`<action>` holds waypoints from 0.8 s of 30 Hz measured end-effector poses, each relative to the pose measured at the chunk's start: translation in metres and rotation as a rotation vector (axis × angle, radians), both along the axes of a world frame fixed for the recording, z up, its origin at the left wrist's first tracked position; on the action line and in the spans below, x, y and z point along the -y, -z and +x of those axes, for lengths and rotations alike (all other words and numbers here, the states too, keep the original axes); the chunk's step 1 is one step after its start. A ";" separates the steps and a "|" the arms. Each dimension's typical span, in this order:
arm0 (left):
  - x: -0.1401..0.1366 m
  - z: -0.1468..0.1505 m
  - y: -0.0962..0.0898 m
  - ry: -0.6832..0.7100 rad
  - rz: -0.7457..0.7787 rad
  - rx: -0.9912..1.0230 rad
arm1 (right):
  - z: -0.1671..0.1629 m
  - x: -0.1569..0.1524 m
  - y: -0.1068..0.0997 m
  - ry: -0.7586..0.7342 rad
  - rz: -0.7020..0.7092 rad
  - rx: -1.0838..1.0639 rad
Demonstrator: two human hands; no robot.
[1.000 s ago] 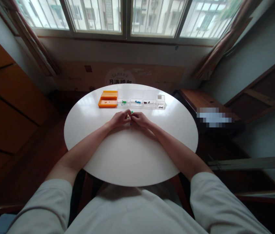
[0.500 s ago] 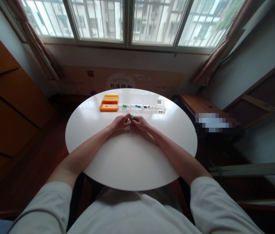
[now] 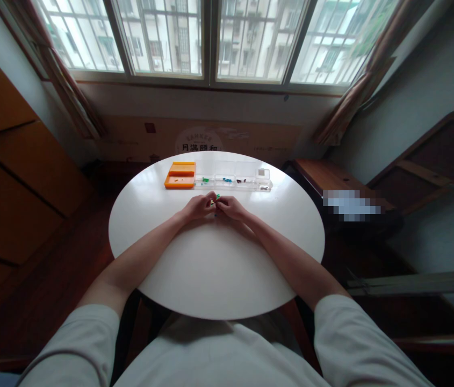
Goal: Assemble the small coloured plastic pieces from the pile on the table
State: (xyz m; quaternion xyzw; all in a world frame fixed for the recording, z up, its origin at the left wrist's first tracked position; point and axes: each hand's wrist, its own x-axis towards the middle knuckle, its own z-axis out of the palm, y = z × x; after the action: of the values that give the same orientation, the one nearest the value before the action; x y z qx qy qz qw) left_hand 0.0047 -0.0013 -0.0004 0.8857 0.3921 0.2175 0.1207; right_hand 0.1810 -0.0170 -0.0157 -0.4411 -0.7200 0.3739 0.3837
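My left hand (image 3: pixel 200 206) and my right hand (image 3: pixel 231 206) meet above the middle of the white table, fingertips almost touching. Both are closed in a pinch around a small toy-brick piece (image 3: pixel 218 196), mostly green with bits of other colours. Fingers cover most of it, so its shape is unclear. Just below the fingertips a tiny blue bit (image 3: pixel 216 215) shows; whether it belongs to the piece I cannot tell. Beyond my hands stands an open orange box (image 3: pixel 180 186) with a few tiny orange bits inside.
Right of the orange box, a row of clear plastic boxes holds green bits (image 3: pixel 206 180), blue bits (image 3: pixel 227 180), dark brown bits (image 3: pixel 241 181) and white bits (image 3: pixel 264 187). The round white table (image 3: pixel 210 269) stands before a barred window. A wooden bench (image 3: pixel 311 174) is at the right.
The view has tilted slightly, so the table and boxes appear a little lower. My hands keep nearly the same pinch, with only small finger movement around the piece.
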 end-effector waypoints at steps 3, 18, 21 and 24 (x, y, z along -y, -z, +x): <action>0.000 0.000 0.000 0.005 0.006 0.007 | 0.000 0.001 0.000 -0.007 -0.019 -0.013; 0.000 -0.001 0.001 0.016 0.000 0.028 | 0.000 0.003 -0.004 -0.004 0.011 0.008; -0.001 -0.001 0.003 0.015 0.008 0.028 | 0.001 0.001 -0.001 -0.012 0.008 0.004; -0.002 0.000 0.004 0.012 0.021 0.025 | 0.001 -0.002 0.002 -0.014 0.031 0.007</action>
State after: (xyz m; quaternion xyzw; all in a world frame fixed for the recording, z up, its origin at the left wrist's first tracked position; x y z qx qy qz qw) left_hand 0.0043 0.0009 -0.0042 0.8865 0.3829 0.2316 0.1175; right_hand 0.1822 -0.0152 -0.0179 -0.4314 -0.7301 0.3638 0.3855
